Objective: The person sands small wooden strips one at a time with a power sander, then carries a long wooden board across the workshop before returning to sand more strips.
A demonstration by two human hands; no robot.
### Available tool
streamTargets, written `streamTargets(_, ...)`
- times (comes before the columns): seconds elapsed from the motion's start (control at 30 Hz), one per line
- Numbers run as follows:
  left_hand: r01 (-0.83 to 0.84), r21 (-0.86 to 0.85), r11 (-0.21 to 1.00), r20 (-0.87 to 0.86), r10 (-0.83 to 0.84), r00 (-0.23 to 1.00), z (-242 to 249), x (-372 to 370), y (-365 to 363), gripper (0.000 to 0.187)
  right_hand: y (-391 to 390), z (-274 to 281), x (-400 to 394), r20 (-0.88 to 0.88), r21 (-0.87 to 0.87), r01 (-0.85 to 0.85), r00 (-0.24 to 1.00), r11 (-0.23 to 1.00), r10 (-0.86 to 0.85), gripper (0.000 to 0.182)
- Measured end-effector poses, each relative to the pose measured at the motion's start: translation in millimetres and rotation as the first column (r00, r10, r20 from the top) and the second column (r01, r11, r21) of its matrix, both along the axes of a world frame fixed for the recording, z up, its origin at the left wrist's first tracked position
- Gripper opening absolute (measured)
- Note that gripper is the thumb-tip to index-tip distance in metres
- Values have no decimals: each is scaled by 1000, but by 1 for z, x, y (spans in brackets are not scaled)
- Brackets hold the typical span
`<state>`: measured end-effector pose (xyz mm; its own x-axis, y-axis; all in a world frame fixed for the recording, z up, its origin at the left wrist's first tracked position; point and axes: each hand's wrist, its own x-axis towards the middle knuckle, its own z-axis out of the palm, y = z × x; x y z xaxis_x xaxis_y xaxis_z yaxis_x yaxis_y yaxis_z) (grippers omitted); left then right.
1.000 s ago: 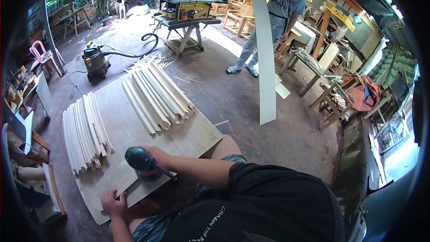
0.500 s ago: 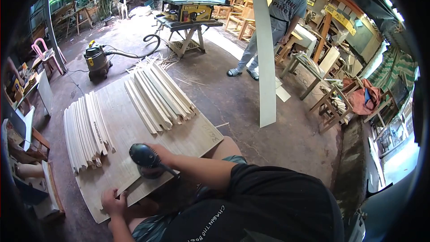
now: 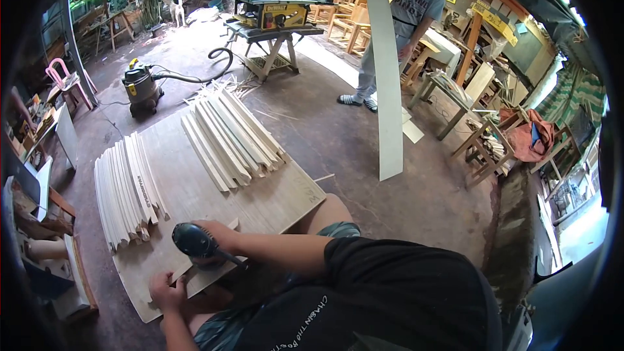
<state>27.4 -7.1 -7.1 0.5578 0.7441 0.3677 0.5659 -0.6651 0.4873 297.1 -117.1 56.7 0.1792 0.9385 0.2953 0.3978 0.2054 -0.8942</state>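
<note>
One thin wooden strip (image 3: 182, 271) lies at your plywood panel's (image 3: 170, 172) near edge, pinched by your left hand (image 3: 168, 292); your right hand (image 3: 221, 236) wraps the power sander (image 3: 194, 240) over it. You seem to be sanding; the next pass calls for level, even pressure. Beyond lie rows of wooden sticks (image 3: 234, 143).

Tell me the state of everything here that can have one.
Power tool: in the right hand; on or off, cannot tell
Thin wood strip: in the left hand, partly hidden
Wood lengths: lying in two groups on the board
Vacuum: upright, hose attached
Table saw: raised on a stand
Long panel: upright
</note>
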Motion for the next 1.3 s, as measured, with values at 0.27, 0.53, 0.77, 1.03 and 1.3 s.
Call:
streamTargets(0.27,-12,4,1000,-31,12,999,-4,-3,3,34,6,2,-3,-27,38,-21,999,999,22,75)
streamTargets(0.53,-5,-8,1000,-5,5,1000,0,0,0,34,-20,-9,53,146,17,41,988,999,-43,72)
streamTargets(0.77,1,0,1000,21,-1,1000,-3,-2,1,34,-4,-6,17,-5,-7,-10,1000,1000,10,70)
streamTargets(1.03,-12,-12,1000,0,12,1000,-4,-1,1,33,13,0,-16,-30,4,-110,993,994,110,72)
streamTargets(1.3,-23,2,1000,-16,23,1000,-5,-2,1,35,-17,-7,36,-101,8,11,995,1000,-10,72)
